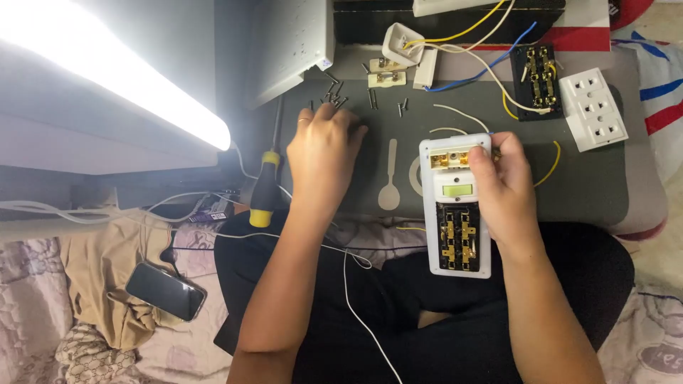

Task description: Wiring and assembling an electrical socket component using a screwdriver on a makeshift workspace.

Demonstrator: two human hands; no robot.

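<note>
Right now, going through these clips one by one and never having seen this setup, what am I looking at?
One picture, from a camera on a person's head, looking down at their own two bare hands over a dark grey work mat. The right hand holds an opened white socket strip with brass contacts. The left hand rests on the mat by small loose dark screws. Nearby lie a yellow-handled screwdriver, a white three-outlet faceplate and a black phone.

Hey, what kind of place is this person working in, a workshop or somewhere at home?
Most likely a home, set up as a makeshift electrical bench. The person sits cross-legged with a grey lap tray over quilted bedding, a phone beside them, and the right hand holding an opened power strip.
</note>
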